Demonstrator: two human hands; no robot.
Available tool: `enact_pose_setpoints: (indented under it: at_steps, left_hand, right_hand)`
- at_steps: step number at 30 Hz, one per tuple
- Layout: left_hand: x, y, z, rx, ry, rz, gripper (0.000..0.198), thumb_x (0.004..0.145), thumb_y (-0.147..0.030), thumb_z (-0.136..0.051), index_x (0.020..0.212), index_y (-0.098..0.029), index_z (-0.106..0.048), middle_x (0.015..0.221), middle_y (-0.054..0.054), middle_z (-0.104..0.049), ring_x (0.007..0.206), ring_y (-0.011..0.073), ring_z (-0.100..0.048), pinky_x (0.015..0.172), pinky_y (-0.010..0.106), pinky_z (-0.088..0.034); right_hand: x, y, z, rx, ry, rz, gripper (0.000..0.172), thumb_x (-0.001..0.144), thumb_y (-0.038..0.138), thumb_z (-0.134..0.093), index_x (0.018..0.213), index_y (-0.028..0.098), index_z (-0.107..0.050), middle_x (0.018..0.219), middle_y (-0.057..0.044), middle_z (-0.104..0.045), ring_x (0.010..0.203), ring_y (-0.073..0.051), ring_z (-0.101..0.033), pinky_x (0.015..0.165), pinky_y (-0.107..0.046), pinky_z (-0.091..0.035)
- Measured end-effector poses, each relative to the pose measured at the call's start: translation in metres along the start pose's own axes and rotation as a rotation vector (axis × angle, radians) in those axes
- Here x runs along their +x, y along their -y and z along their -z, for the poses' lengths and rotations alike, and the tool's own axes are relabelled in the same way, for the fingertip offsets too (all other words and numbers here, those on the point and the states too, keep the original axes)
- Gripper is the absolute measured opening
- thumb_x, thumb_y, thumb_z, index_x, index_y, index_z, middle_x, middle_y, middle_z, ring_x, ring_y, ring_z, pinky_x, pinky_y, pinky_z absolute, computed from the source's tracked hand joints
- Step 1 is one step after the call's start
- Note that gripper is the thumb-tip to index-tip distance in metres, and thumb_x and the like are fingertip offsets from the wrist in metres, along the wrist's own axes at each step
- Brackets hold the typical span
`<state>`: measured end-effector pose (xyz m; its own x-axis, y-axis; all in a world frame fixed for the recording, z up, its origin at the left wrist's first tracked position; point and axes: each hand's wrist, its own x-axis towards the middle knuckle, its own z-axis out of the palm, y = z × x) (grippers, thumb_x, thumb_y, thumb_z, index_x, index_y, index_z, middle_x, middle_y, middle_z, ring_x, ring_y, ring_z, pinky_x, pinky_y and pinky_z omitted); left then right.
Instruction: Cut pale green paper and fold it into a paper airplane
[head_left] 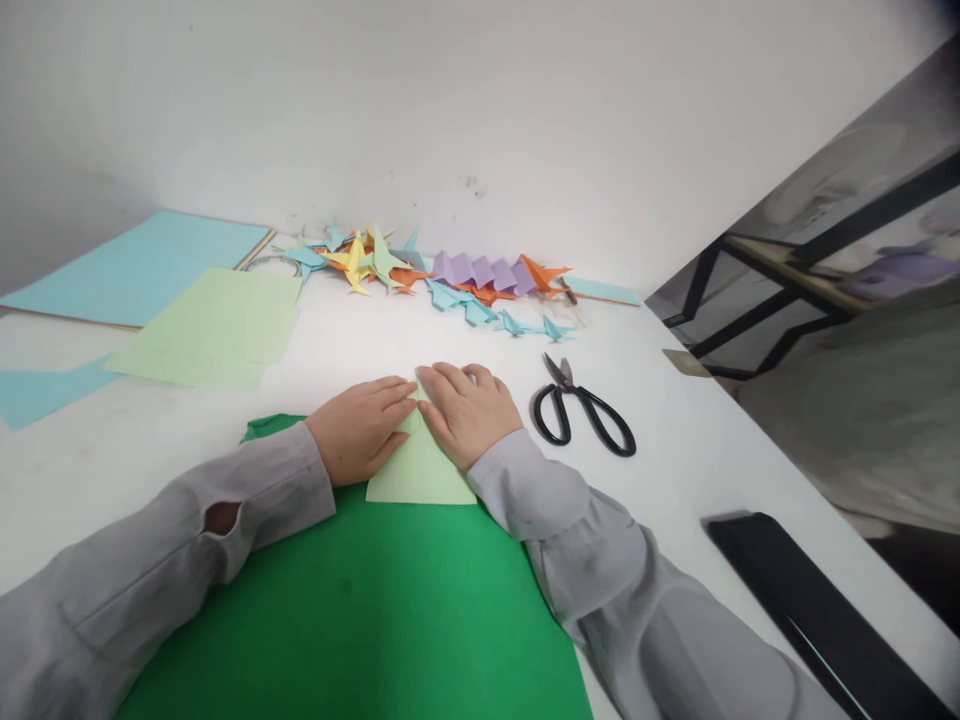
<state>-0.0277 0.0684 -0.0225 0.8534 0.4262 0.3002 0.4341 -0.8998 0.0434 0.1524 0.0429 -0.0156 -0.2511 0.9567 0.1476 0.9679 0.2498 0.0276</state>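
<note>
A light green sheet of paper (420, 472) lies on a dark green sheet (367, 610), its lower edge toward me. My left hand (361, 428) rests flat on the paper's left side, fingers stretched toward the middle. From the right, my right hand (469, 410) lies on the paper with its fingers spread and its thumb near the left fingertips. Both hands press down on the sheet and cover much of its upper part. A faint line runs between the fingertips; whether it is a crease or an edge, I cannot tell.
Black-handled scissors (574, 400) lie right of my hands. Folded paper birds (360, 260) and a pleated purple paper (480, 272) line the wall. Light green sheets (217, 325) and blue sheets (150, 265) lie at left. A long black object (817, 610) sits at right.
</note>
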Motion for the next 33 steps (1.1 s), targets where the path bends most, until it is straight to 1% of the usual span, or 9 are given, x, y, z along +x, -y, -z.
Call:
enact_pose_setpoints:
  at_steps: [3,6,8,15,19,23,27,33]
  left_hand:
    - [-0.0005,0.0013,-0.0005,-0.005,-0.013,-0.009,0.037,0.086,-0.02,-0.04,0.113,0.0,-0.055,0.121,0.022,-0.057,0.116,0.0315,-0.049,0.097,0.047,-0.044]
    - [-0.0014,0.0035,-0.0019,-0.018,-0.027,-0.019,0.035,0.087,-0.021,-0.04,0.113,-0.004,-0.055,0.122,0.02,-0.056,0.116,0.0297,-0.049,0.097,0.047,-0.044]
    - [-0.002,0.0047,-0.0028,-0.028,-0.037,-0.029,0.035,0.087,-0.022,-0.039,0.113,-0.004,-0.055,0.123,0.02,-0.056,0.116,0.0293,-0.049,0.097,0.047,-0.044]
    - [-0.0023,0.0047,-0.0028,-0.037,-0.065,-0.042,0.036,0.087,-0.021,-0.039,0.111,-0.001,-0.057,0.12,0.022,-0.056,0.114,0.0309,-0.05,0.096,0.047,-0.045]
    - [-0.0021,0.0045,-0.0031,-0.04,-0.071,-0.035,0.034,0.087,-0.022,-0.04,0.11,-0.003,-0.056,0.12,0.021,-0.057,0.114,0.0299,-0.051,0.096,0.046,-0.045]
    - [-0.0021,0.0046,-0.0031,-0.039,-0.056,-0.025,0.034,0.087,-0.022,-0.039,0.112,-0.006,-0.056,0.122,0.02,-0.056,0.116,0.0287,-0.05,0.096,0.047,-0.045]
    - [-0.002,0.0043,-0.0023,-0.024,-0.044,-0.028,0.036,0.086,-0.021,-0.04,0.112,-0.002,-0.056,0.122,0.022,-0.056,0.116,0.0301,-0.05,0.097,0.046,-0.044]
    - [-0.0016,0.0018,-0.0007,-0.011,-0.023,-0.027,0.034,0.086,-0.021,-0.042,0.109,-0.001,-0.057,0.12,0.023,-0.056,0.116,0.0304,-0.049,0.099,0.046,-0.043]
  right_hand:
    - [-0.0004,-0.0003,-0.0004,0.004,-0.004,0.004,0.043,0.091,0.044,-0.034,0.131,0.03,-0.044,0.136,-0.001,-0.047,0.11,-0.029,-0.04,0.088,-0.043,-0.035]
    - [-0.0007,-0.0006,-0.0006,0.002,-0.007,0.004,0.042,0.091,0.044,-0.034,0.129,0.032,-0.046,0.135,0.0,-0.047,0.11,-0.03,-0.04,0.087,-0.043,-0.036]
    - [-0.0008,-0.0007,-0.0005,0.002,-0.009,0.005,0.042,0.091,0.044,-0.033,0.129,0.032,-0.046,0.135,0.0,-0.047,0.11,-0.03,-0.04,0.087,-0.044,-0.036]
    - [-0.0014,0.0012,0.0012,-0.01,-0.003,0.005,0.042,0.092,0.044,-0.033,0.129,0.032,-0.046,0.135,-0.002,-0.047,0.11,-0.029,-0.041,0.087,-0.043,-0.036]
    - [-0.0023,0.0039,0.0026,-0.015,0.0,-0.017,0.041,0.092,0.043,-0.033,0.129,0.031,-0.046,0.136,-0.002,-0.046,0.112,-0.03,-0.041,0.088,-0.044,-0.036]
    - [-0.003,0.006,0.0037,-0.002,0.014,-0.04,0.041,0.092,0.043,-0.033,0.129,0.032,-0.046,0.137,-0.001,-0.045,0.115,-0.03,-0.04,0.089,-0.045,-0.036]
    - [-0.003,0.0058,0.003,0.005,0.015,-0.052,0.042,0.092,0.044,-0.032,0.13,0.032,-0.045,0.138,-0.001,-0.044,0.116,-0.03,-0.039,0.09,-0.046,-0.035]
    - [-0.0017,0.0038,-0.0003,0.03,0.0,-0.022,0.04,0.092,0.043,-0.033,0.128,0.034,-0.048,0.136,-0.001,-0.046,0.115,-0.031,-0.039,0.094,-0.048,-0.031]
